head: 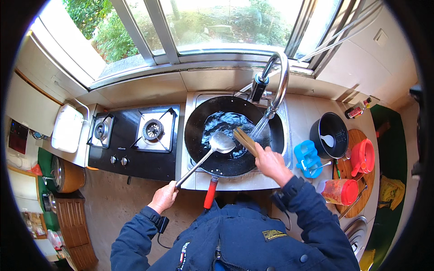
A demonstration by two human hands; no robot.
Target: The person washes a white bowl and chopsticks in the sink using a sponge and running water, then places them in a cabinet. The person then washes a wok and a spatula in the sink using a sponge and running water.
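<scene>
A large black wok (200, 159) with a red handle rests over the sink (287, 135), with water pooled in it. Water sprays into the wok from a chrome gooseneck faucet (283, 81). My left hand (164, 197) grips the long handle of a metal wok spatula (222, 142), whose blade is over the water. My right hand (272, 164) holds a bundled bamboo wok brush (246, 141), its tip beside the spatula's blade and near the spray.
A two-burner gas stove (132, 162) lies left of the sink. To the right are a blue plastic caddy (308, 159), a black inner pot (329, 135) with a white scoop, a red plastic container (362, 157), a red-lidded jar (339, 192) and a round wooden board (356, 211).
</scene>
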